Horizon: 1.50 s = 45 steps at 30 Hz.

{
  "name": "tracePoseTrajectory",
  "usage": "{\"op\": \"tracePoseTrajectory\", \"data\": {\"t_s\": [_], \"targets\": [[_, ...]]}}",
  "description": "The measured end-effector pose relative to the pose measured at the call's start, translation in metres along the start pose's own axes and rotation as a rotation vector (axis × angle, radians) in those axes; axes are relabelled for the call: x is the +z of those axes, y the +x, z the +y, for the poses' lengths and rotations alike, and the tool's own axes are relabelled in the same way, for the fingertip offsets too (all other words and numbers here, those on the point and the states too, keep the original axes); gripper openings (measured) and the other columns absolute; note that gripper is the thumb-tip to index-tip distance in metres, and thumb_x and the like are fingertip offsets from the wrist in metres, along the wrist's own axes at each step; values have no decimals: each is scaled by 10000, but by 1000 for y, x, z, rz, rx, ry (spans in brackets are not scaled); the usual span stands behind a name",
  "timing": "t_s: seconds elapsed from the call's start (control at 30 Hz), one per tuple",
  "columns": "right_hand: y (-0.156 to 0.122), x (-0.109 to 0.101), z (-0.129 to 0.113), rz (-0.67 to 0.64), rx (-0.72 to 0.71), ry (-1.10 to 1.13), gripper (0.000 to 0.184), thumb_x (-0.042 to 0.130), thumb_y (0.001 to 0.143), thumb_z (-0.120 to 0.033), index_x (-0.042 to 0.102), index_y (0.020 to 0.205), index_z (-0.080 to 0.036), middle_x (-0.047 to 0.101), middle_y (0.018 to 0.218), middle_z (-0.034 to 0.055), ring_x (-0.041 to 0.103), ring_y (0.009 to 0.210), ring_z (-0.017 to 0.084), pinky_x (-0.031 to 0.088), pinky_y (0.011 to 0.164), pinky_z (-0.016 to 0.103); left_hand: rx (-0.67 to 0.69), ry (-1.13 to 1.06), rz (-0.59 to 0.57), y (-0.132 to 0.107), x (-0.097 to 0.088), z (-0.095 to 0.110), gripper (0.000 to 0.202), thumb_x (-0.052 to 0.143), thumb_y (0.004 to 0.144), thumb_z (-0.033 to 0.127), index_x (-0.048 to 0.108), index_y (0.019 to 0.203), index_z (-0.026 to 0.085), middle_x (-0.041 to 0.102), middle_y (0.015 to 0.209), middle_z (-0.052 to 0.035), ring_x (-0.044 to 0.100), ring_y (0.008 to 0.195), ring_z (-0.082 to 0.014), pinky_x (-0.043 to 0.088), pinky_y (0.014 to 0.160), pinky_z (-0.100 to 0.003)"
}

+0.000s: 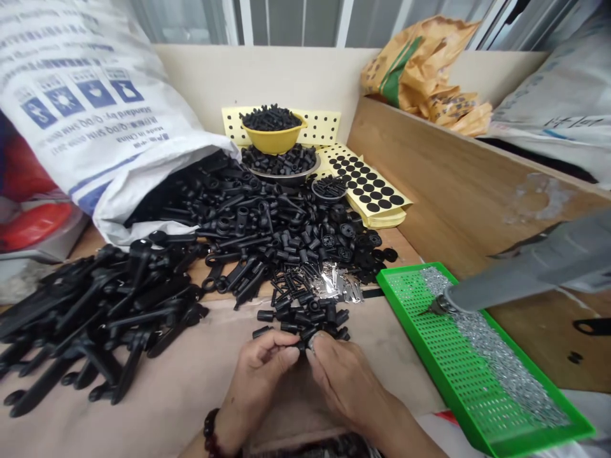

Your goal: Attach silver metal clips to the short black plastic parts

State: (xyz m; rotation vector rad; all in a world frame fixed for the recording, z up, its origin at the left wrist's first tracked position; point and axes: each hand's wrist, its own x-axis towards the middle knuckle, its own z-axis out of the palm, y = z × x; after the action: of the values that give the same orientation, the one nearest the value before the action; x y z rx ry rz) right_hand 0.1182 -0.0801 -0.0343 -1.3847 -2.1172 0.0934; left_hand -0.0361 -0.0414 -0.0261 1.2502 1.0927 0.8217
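Several heaps cover one desk (181, 413) in the head view: what surrounds them?

A window (291, 22) runs along the top, above a pale partition (305, 76). A wooden board (458, 172) angles down the right, and a white woven sack (90, 121) at the left spills black plastic parts (248, 229).

What else stands on the desk?

A yellow bowl (274, 137) heaped with black parts sits just behind a steel dish (281, 172). Beside them lies a sheet of black round stickers (367, 184), and at the right a green perforated tray (458, 356) is strewn with small silvery pieces (491, 356).

And the hands?

The left grip (265, 375) and the right grip (346, 381) are closed together on a small black plastic piece (301, 346), near the desk's front edge, touching a scatter of short black cylinders (300, 318). Their fingertips hide most of it.
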Motion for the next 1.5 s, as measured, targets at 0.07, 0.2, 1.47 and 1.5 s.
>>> {"op": "tracePoseTrajectory", "data": {"t_s": [0.07,0.2,1.47,1.5], "targets": [[3,-2,3,-38,-8,-60,300,197,935,-165,429,749,-199,526,651,16,490,546,152,296,511,276,28,81,-10,2,1,1,164,636,710,275,682,801,146,659,660,-27,567,582,-144,463,539,-231],[8,-2,10,-85,5,-160,290,210,929,-167,430,744,-206,542,614,3,502,482,144,243,473,282,290,479,-36,9,-8,11,164,563,780,238,656,904,183,653,767,-28,570,628,-149,472,583,-245],[128,14,17,-317,58,-255,165,391,910,-220,511,803,-188,607,783,26,594,626,169,318,517,265,140,392,225,51,-80,5,342,482,793,290,566,1099,163,678,948,-78,632,856,-216,496,751,-338],[125,10,21,-294,74,-224,188,377,916,-226,500,777,-192,596,758,18,584,622,166,320,528,265,163,475,239,50,-81,6,313,472,795,275,581,1070,172,682,917,-67,634,832,-212,496,753,-341]]}}
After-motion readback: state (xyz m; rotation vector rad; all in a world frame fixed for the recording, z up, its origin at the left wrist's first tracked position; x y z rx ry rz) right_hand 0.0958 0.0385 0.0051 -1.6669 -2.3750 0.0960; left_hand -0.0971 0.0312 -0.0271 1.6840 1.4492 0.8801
